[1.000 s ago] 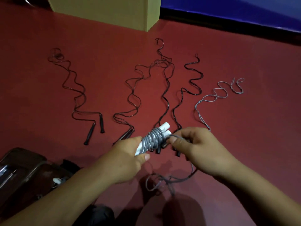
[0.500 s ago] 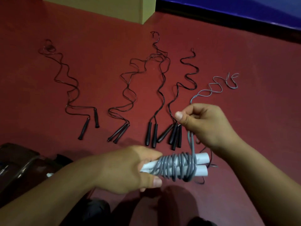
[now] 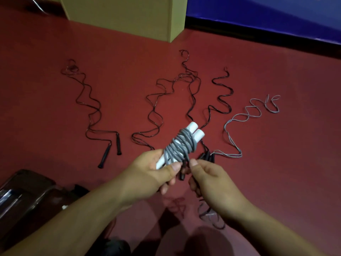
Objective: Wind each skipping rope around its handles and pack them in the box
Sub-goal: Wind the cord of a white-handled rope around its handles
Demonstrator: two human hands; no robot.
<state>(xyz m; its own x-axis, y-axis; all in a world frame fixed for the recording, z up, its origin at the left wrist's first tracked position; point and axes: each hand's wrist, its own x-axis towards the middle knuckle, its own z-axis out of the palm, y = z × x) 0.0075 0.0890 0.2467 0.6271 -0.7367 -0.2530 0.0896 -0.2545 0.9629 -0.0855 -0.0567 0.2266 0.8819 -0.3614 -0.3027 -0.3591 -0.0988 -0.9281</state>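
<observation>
My left hand (image 3: 153,174) grips the two white handles (image 3: 195,132) of a skipping rope, tilted up to the right, with grey cord (image 3: 180,146) coiled around them. My right hand (image 3: 212,182) pinches the free end of that grey cord just below the coil. Loose grey cord (image 3: 208,215) trails on the floor under my right wrist. Several black ropes lie stretched out on the red floor: one at the left (image 3: 92,111), others in the middle (image 3: 156,108). Another grey rope (image 3: 249,115) lies at the right. The tan cardboard box (image 3: 129,15) stands at the back.
A dark bag (image 3: 24,191) sits at the lower left by my left forearm. A blue mat (image 3: 276,17) borders the red floor at the back right. Black handles (image 3: 208,156) of the middle ropes lie just behind my hands.
The handle bundle has swung from lying level to pointing up and right. My right hand has dropped from above the bundle to beside my left thumb, carrying the cord end down.
</observation>
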